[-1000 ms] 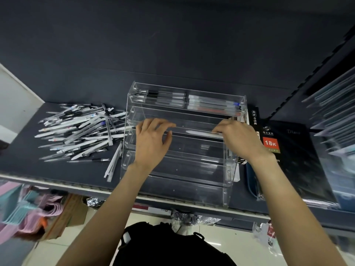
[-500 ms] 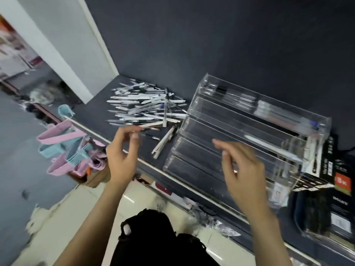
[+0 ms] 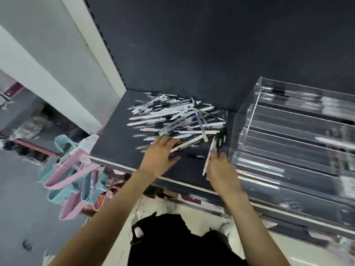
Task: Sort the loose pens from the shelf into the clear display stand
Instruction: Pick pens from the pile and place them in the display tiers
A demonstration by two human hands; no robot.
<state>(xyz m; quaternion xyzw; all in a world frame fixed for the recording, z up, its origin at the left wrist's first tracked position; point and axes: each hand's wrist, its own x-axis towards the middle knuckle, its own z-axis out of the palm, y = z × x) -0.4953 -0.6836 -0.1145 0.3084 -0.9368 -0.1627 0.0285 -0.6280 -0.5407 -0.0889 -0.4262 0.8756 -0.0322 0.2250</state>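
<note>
Dark shelf (image 3: 115, 148) against a dark back panel, shop aisle to the left with pink and blue hangers (image 3: 71, 175) below the shelf edge. Pile of loose pens (image 3: 172, 120) lies on the shelf, left of the clear display stand (image 3: 288, 135); pile large, so most sorting appears left to do. Stand: tiered trays; top tier holds a row of pens, one white pen (image 3: 335, 142) in a middle tier, a few blurred in a lower tier, other tiers look bare. Left hand (image 3: 161, 154): grip released, fingers spread over the pile's near edge. Right hand (image 3: 221, 169): grip grasping a few white pens (image 3: 209, 158) just beside the stand.
</note>
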